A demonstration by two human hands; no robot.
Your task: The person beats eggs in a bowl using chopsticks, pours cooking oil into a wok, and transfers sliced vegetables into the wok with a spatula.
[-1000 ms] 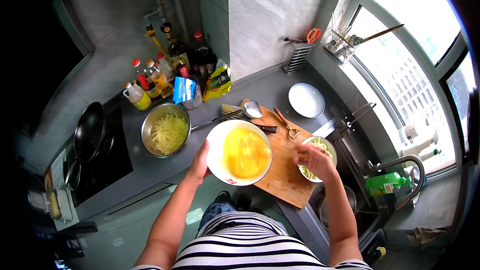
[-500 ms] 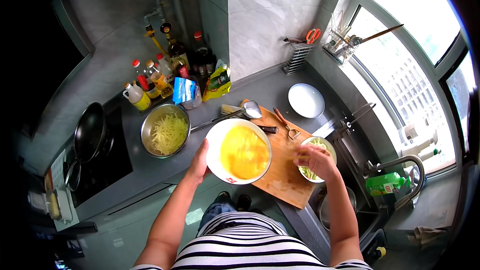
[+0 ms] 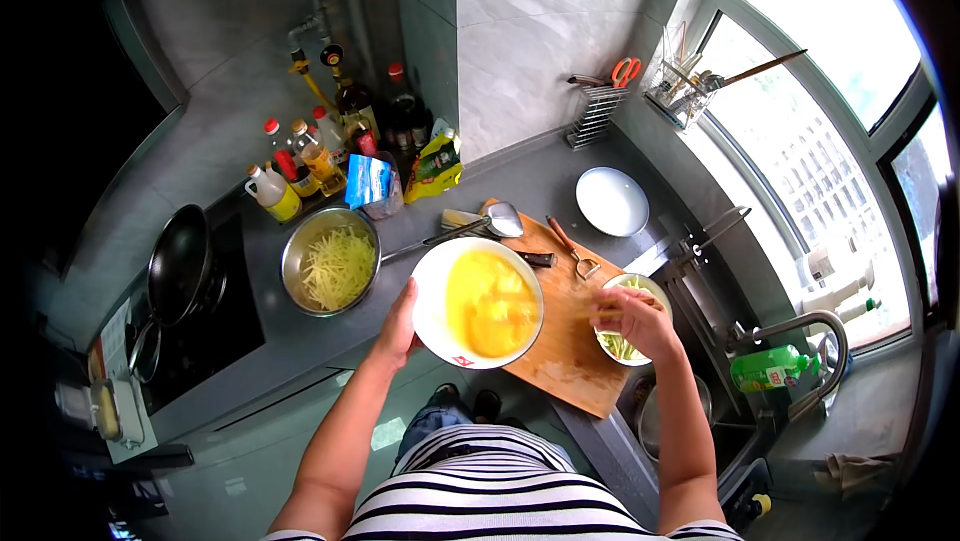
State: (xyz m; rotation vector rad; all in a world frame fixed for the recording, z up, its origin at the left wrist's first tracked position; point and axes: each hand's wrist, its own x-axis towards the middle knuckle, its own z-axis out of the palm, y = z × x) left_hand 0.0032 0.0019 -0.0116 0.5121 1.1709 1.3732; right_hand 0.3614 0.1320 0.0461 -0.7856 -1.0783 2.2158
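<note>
My left hand (image 3: 403, 323) grips the left rim of a white bowl (image 3: 427, 291), tilted above the counter and cutting board. Beaten egg (image 3: 475, 286), bright yellow, lies in it. To the right, my right hand (image 3: 637, 323) is closed around chopsticks (image 3: 583, 315), which are smeared by motion. Their far ends reach into the egg. Beneath that hand stands a bowl of cut green-white pieces (image 3: 618, 347), partly hidden by it. A wooden cutting board (image 3: 570, 371) lies under the egg bowl, with a peeler (image 3: 578, 253) and a dark knife handle (image 3: 540, 260) on it.
A steel pan of pale green shreds (image 3: 338, 269) stands on the left, a spatula (image 3: 505, 222) near its handle. Seasoning bottles (image 3: 318, 163) crowd the back corner. A white plate (image 3: 612, 202) lies at the back right, beside the sink and faucet (image 3: 835, 326). A wok (image 3: 180, 266) is far left.
The egg's surface has shifted, and the blurred chopsticks show in a different spot in the bowl. My right hand has moved very slightly; my left hand and the bowl stay put.
</note>
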